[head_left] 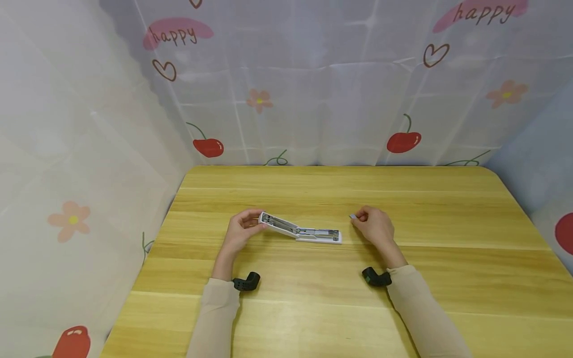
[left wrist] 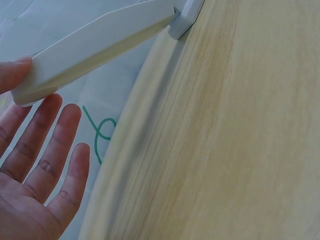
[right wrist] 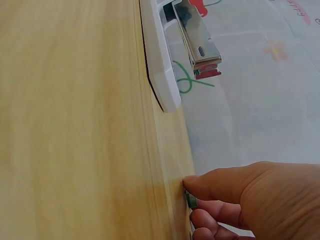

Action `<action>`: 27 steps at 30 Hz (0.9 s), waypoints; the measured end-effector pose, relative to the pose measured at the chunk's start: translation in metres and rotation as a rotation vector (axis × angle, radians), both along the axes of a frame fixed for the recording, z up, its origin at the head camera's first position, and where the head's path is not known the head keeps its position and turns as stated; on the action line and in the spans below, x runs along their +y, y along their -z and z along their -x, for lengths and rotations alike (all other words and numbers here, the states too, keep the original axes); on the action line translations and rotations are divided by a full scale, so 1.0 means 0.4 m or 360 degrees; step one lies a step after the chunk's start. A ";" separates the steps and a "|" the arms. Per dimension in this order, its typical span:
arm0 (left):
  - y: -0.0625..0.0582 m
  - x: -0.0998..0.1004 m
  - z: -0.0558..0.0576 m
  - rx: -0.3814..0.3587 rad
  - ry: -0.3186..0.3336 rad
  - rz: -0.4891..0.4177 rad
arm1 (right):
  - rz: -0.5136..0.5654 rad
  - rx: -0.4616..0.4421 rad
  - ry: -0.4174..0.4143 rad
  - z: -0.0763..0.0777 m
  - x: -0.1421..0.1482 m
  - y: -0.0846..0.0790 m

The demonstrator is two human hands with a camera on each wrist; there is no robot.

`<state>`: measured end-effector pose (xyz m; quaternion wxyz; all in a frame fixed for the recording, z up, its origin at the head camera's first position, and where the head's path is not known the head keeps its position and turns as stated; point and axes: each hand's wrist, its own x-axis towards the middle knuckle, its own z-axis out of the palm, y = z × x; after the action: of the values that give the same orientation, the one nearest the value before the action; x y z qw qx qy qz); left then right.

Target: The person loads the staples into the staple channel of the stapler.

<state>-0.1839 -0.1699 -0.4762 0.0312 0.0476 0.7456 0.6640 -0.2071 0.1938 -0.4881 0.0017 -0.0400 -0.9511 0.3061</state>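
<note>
A white stapler (head_left: 319,239) lies folded wide open on the table, its metal magazine (right wrist: 197,42) exposed in the right wrist view. My left hand (head_left: 241,231) pinches the end of the raised top arm (left wrist: 100,40) between thumb and fingertips, and the other fingers are spread below it. To the right of the stapler's base, my right hand (head_left: 376,226) pinches a small grey metal strip (head_left: 352,216), which looks like a strip of staples. In the right wrist view most of that strip (right wrist: 191,200) is hidden by the thumb and fingers.
The wooden table (head_left: 309,318) reaches back to a patterned curtain (head_left: 322,99). Another curtain (head_left: 67,149) hangs along the left side. A black wrist camera (head_left: 247,282) sits on the left wrist, and another camera (head_left: 376,277) on the right wrist.
</note>
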 end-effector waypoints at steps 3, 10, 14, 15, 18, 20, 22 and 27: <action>0.001 0.000 0.001 0.0003 -0.0006 -0.0006 | -0.0003 0.0046 0.0002 -0.001 0.001 0.004; 0.002 0.000 0.002 -0.0004 -0.0014 -0.0002 | -0.0009 0.0121 -0.0016 0.000 0.002 0.010; 0.003 -0.001 0.002 -0.0009 -0.0009 0.0000 | -0.0015 0.0146 -0.0028 0.000 0.001 0.011; 0.003 -0.001 0.002 -0.0010 -0.0007 -0.0003 | -0.0016 0.0154 -0.0031 -0.001 0.001 0.011; 0.004 -0.002 0.003 -0.0005 -0.0003 -0.0003 | -0.0013 0.0175 -0.0038 -0.002 0.000 0.010; 0.004 -0.003 0.003 0.0003 0.0000 0.0000 | -0.0004 0.0186 -0.0040 -0.004 0.000 0.008; 0.004 -0.003 0.003 0.0008 0.0002 0.0001 | 0.0008 0.0195 -0.0044 -0.006 -0.001 0.006; 0.001 -0.002 0.003 -0.0003 0.0008 -0.0012 | 0.0038 0.0237 -0.0055 -0.013 -0.004 -0.001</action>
<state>-0.1850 -0.1708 -0.4766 0.0334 0.0490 0.7429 0.6668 -0.2020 0.1922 -0.4876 0.0665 -0.0007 -0.9453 0.3195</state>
